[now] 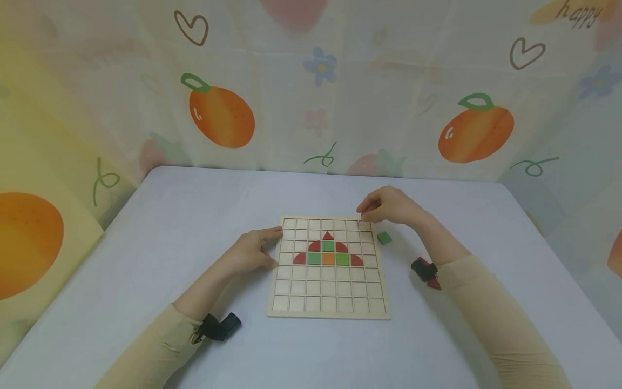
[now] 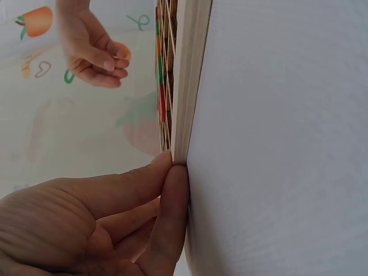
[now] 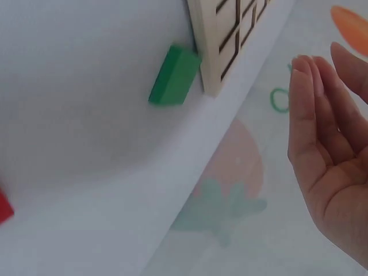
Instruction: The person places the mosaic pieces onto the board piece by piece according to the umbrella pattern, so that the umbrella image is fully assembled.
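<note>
A square wooden grid board (image 1: 298, 289) lies flat on the white table. On it sit a red triangle (image 1: 328, 236), red quarter-circle blocks (image 1: 357, 260), green square blocks (image 1: 313, 258) and an orange square block (image 1: 328, 259), forming a stepped peak. My left hand (image 1: 250, 251) touches the board's left edge with spread fingers; close up, two fingertips (image 2: 176, 187) meet at its side. Over the far right corner hovers my right hand (image 1: 389, 206), fingers loosely bent, with nothing visible in it. A loose green block (image 3: 175, 76) lies right of the board.
Red blocks (image 1: 434, 283) lie on the table (image 1: 316, 354) by the right wrist, partly covered by its black wrist camera (image 1: 424, 269). Another black camera (image 1: 221, 327) is on the left wrist. A printed curtain (image 1: 291, 97) hangs behind the table.
</note>
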A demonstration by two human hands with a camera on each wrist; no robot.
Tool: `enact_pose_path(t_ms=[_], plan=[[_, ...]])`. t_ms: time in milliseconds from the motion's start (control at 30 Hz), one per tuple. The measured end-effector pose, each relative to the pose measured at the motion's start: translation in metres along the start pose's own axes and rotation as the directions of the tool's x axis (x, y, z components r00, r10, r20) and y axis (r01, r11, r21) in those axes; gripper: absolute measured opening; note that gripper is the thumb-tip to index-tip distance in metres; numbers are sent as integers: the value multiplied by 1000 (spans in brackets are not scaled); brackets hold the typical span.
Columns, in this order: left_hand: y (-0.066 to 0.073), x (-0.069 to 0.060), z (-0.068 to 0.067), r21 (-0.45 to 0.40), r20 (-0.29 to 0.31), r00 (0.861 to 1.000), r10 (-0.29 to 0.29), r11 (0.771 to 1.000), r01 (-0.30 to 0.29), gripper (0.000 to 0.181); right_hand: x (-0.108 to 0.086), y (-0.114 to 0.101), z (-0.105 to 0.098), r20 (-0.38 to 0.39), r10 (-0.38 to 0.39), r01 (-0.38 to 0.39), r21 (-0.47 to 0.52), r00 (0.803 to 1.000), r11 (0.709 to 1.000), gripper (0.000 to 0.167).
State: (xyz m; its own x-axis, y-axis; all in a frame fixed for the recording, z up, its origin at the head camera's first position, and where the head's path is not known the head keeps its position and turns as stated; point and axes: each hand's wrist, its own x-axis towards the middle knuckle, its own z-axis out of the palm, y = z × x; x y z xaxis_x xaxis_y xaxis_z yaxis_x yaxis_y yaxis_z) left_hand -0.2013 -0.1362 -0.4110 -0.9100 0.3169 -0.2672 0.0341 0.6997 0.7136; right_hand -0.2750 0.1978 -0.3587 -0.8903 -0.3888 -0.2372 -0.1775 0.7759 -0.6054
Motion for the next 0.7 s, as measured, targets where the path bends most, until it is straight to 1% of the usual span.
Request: enact_pose_path(t_ms=[200,367,533,700], plan=[[0,0,0,2,-2,1000,-7,1000,7,79,-6,14,-14,16,34,-34,2,999,999,27],[0,0,0,5,-3,1000,-9,1000,9,78,-7,24,-20,51,77,-77,-12,996,997,25],[-1,-1,1,-6,-8,1000,-4,1000,4,79,-7,32,-21,104,107,-101,-57,989,993,25],[-1,0,1,-8,-6,1000,-6,1000,6,78,-6,41,-16,154,105,-92,-89,983,992,28]])
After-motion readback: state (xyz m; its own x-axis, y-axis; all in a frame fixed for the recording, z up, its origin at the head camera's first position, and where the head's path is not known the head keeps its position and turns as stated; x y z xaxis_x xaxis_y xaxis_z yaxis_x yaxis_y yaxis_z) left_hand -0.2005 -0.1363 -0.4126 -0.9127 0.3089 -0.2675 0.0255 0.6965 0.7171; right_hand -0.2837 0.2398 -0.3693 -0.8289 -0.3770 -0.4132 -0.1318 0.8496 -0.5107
